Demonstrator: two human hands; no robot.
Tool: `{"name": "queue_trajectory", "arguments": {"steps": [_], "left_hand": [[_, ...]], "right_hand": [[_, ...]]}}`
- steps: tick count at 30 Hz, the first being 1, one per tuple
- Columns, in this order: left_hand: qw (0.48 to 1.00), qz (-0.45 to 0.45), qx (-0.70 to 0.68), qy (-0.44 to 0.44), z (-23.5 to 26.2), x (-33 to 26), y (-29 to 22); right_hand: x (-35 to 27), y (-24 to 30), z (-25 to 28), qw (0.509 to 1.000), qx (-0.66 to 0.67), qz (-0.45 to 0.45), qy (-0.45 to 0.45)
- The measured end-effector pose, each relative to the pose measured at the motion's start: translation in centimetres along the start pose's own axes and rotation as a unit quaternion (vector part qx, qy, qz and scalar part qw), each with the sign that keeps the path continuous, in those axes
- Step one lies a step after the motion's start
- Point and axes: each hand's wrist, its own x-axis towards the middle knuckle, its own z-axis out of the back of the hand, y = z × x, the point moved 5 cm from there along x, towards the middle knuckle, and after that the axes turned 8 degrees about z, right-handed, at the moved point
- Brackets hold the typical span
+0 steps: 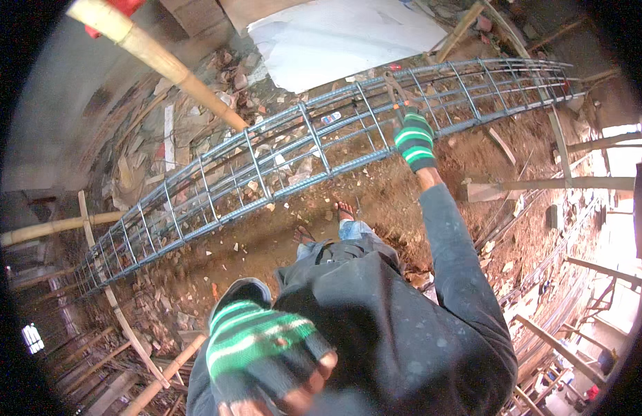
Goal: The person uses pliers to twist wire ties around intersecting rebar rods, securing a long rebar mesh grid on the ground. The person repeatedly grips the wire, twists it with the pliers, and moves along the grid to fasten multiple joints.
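Note:
My right hand (414, 136), in a fingerless glove striped green and black, is stretched forward to a long cage of steel rebar (270, 197). Its fingers are closed round a rust-brown pair of pincers (397, 90), which lies over the cage's bars. What the jaws touch is too small to tell. My left hand (269, 350), in a matching glove, is close in front of my body, apart from the cage. Its bare fingertips are blurred and partly cut off by the lower edge, so its grip does not show.
The cage spans the view above dirt strewn with rubble. A bamboo pole (165, 64) slants down toward it from upper left. Beyond lies a white sheet (341, 38). Timber supports (560, 147) stand at both ends; a wooden beam (550, 184) juts in at right. My sandalled foot (345, 210) is below.

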Motion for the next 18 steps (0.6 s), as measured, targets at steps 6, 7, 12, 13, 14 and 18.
{"name": "queue_trajectory", "arguments": {"steps": [6,7,12,13,14,18], "left_hand": [[0.968,0.111,-0.050,-0.221,4.2,-7.3,5.1],[0.942,0.146,-0.054,-0.296,5.0,-9.5,6.6],[0.704,0.474,0.024,-0.528,8.5,-22.1,16.0],[0.649,0.520,0.048,-0.553,8.3,-24.3,17.9],[0.618,0.530,0.037,-0.580,8.2,-26.1,19.9],[0.566,0.578,-0.044,-0.586,8.1,-32.1,26.5]], "right_hand": [[-6.5,3.0,4.1,0.941,0.334,-0.060,0.000],[-8.8,3.9,4.5,0.875,0.472,-0.107,0.026],[-19.8,7.6,3.7,0.734,0.565,-0.245,0.287],[-21.5,8.3,3.0,0.717,0.566,-0.241,0.327],[-23.0,8.7,2.3,0.700,0.566,-0.236,0.366],[-25.9,9.8,-2.2,0.722,0.545,-0.251,0.344]]}}
